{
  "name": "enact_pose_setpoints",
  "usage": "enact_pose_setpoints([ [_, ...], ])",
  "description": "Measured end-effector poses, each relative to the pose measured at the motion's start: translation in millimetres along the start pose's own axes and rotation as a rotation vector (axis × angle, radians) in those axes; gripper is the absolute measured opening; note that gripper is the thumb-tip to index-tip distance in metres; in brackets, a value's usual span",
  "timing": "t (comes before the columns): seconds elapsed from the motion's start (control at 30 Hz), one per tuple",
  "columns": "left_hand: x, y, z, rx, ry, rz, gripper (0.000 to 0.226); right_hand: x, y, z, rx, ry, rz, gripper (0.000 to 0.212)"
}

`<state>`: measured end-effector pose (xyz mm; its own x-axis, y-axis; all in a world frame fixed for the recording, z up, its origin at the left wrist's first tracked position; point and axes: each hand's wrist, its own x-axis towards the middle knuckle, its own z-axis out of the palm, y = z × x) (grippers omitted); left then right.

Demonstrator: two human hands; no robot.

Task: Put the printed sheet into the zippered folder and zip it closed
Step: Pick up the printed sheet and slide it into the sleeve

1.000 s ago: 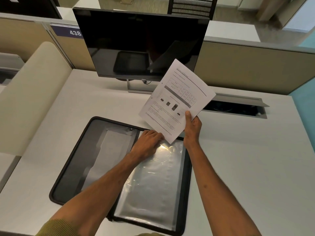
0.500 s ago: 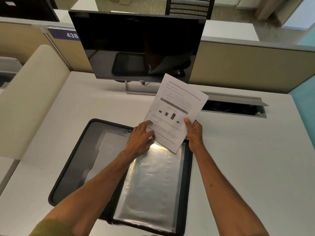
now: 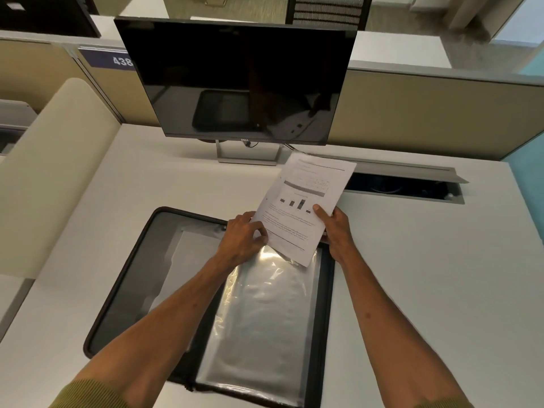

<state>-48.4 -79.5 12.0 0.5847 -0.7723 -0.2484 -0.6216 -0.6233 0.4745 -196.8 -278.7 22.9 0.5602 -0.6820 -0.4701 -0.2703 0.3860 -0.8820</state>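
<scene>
Printed sheet [image 3: 306, 207], pinched at its edges by left hand [image 3: 244, 238] and right hand [image 3: 337, 228], hangs tilted over the open zippered folder [image 3: 123, 275] beneath them; its corner may snag the clear sleeve [image 3: 265, 313] and crumple.

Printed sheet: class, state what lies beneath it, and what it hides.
Beneath the sheet: the far edge of the folder, the top of its clear sleeve, and desk. The sleeve mouth is covered.

1. White desk [image 3: 426, 290]; dark monitor [image 3: 235, 78] on a stand at its far edge.
2. Open cable hatch [image 3: 403, 187] right of the stand.
3. Tan partition [image 3: 426, 113] behind; sign [image 3: 117, 60] reads 438.
4. Cream divider [image 3: 53, 172] on left, teal wall [image 3: 530, 178] on right.
5. Beyond: striped chair back [image 3: 326, 8], carpet [image 3: 397, 16].
</scene>
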Motion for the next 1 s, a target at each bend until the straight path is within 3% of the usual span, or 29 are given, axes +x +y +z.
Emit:
enact_pose_setpoints([
  [0.4,2,-7,0,-0.017,-0.043,-0.029,0.020,16,10,0,-0.134,0.027,0.204,0.037],
  [0.73,2,-20,-9,0.061,-0.091,-0.041,0.029,17,4,-2,-0.153,-0.024,0.088,0.039],
  [1.0,5,-30,-23,0.117,-0.123,0.026,0.022,21,-11,-3,-0.202,-0.062,0.027,0.041],
])
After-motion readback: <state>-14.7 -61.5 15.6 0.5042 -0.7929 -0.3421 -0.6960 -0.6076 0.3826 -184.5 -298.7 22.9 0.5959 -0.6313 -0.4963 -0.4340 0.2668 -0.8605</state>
